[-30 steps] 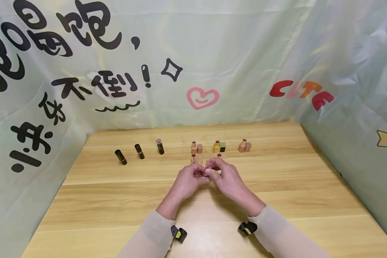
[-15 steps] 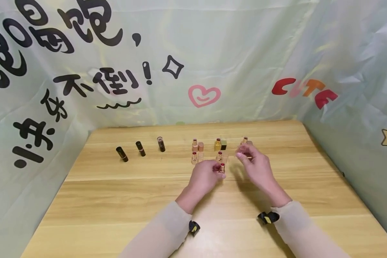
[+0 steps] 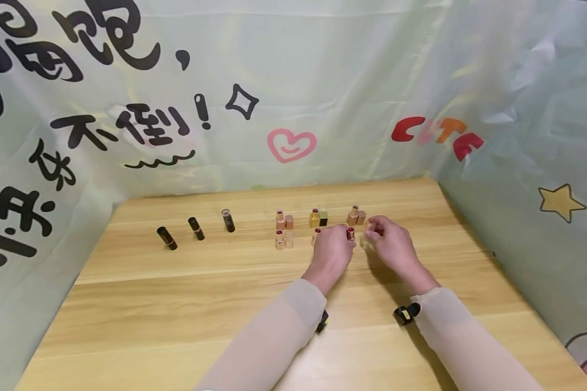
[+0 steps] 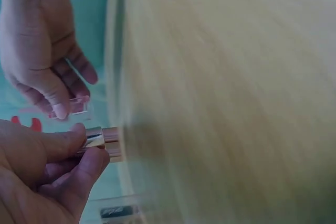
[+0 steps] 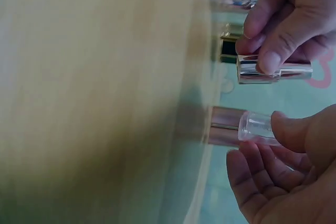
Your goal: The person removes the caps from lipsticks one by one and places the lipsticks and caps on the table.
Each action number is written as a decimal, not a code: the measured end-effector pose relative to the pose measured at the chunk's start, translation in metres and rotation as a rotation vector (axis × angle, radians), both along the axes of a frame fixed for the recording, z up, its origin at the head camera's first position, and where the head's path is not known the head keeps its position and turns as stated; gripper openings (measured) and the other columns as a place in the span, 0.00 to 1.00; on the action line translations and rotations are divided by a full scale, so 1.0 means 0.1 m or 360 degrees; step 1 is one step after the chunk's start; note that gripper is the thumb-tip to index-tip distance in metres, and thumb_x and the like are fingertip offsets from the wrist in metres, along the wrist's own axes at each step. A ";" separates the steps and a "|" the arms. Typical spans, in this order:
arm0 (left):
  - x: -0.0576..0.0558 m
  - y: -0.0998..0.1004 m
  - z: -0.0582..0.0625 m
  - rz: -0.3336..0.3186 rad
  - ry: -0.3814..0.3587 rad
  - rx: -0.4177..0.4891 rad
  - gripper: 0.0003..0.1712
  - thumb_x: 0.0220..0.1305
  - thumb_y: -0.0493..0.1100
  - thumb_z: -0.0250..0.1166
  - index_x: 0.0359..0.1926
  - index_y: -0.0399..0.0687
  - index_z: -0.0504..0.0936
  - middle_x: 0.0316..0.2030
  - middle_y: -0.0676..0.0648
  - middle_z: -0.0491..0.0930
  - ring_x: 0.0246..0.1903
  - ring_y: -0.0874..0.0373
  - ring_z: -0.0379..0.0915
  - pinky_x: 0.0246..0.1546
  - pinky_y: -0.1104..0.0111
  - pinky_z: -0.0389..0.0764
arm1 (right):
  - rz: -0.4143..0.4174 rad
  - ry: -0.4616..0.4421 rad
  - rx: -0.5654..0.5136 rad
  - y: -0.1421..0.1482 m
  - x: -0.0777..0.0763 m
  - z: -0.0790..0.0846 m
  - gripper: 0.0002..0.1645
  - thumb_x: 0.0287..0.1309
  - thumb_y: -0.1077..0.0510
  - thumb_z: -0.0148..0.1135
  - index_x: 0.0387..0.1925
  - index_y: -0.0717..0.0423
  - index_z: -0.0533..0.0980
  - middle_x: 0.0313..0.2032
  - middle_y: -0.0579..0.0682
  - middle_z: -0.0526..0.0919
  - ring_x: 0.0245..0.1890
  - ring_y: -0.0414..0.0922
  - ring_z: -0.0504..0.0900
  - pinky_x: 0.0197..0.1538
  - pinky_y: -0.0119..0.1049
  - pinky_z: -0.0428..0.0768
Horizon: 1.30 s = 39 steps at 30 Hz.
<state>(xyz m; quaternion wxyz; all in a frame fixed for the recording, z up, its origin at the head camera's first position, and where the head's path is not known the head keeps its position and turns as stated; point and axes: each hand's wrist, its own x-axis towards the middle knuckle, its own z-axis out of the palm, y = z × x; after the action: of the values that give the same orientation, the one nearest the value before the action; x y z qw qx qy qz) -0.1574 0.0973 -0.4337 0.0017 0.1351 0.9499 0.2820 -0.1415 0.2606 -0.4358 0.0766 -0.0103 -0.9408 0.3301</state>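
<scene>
My left hand (image 3: 331, 251) pinches an uncapped gold lipstick (image 3: 350, 234), its red tip pointing up. In the left wrist view, thumb and finger grip the shiny lipstick tube (image 4: 94, 138). To its right, my right hand (image 3: 392, 242) holds a clear cap (image 5: 257, 126) between thumb and fingers, apart from the lipstick. Just beyond both hands stands an open rose-gold lipstick (image 3: 353, 216) with its cap (image 3: 361, 218) beside it. Another red-tipped lipstick (image 3: 315, 237) is partly hidden behind my left hand.
Farther left stand an open gold lipstick (image 3: 314, 219) with a dark cap (image 3: 323, 218), a rose-gold lipstick (image 3: 280, 220) with its cap, and a lipstick (image 3: 280, 240) beside a clear cap (image 3: 289, 239). Three dark tubes (image 3: 197, 228) stand at the back left. Printed cloth (image 3: 352, 108) walls the table.
My hands were together; they have parted, the clear cap coming away from the lipstick. Both hands have moved right, my left carrying the lipstick to the front of the rose-gold one.
</scene>
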 end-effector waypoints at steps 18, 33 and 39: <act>-0.12 0.05 -0.13 0.0099 -0.0041 -0.0098 0.12 0.72 0.43 0.68 0.28 0.50 0.85 0.31 0.49 0.88 0.32 0.54 0.85 0.29 0.65 0.83 | 0.0018 -0.0132 0.0224 -0.22 -0.18 -0.09 0.07 0.69 0.60 0.67 0.43 0.59 0.79 0.36 0.55 0.85 0.35 0.54 0.82 0.43 0.51 0.79; -0.09 0.17 -0.09 0.0079 -0.0058 -0.0097 0.07 0.69 0.37 0.68 0.31 0.48 0.87 0.31 0.48 0.87 0.31 0.55 0.85 0.29 0.67 0.83 | 0.0018 -0.0190 0.0160 -0.12 -0.15 -0.05 0.18 0.68 0.61 0.67 0.56 0.66 0.79 0.47 0.62 0.87 0.46 0.58 0.85 0.53 0.56 0.82; 0.03 0.20 0.02 0.0010 -0.0037 -0.0146 0.03 0.68 0.36 0.67 0.41 0.44 0.86 0.27 0.48 0.83 0.27 0.55 0.82 0.23 0.66 0.79 | 0.0012 -0.0179 0.0130 -0.04 -0.10 -0.02 0.22 0.69 0.64 0.61 0.61 0.69 0.76 0.52 0.65 0.87 0.52 0.62 0.85 0.57 0.59 0.81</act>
<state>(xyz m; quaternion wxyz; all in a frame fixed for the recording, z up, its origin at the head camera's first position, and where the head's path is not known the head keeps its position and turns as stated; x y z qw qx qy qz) -0.1546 0.1175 -0.4316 0.0182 0.1285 0.9622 0.2396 -0.1515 0.2566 -0.4379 0.0229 -0.0221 -0.9563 0.2906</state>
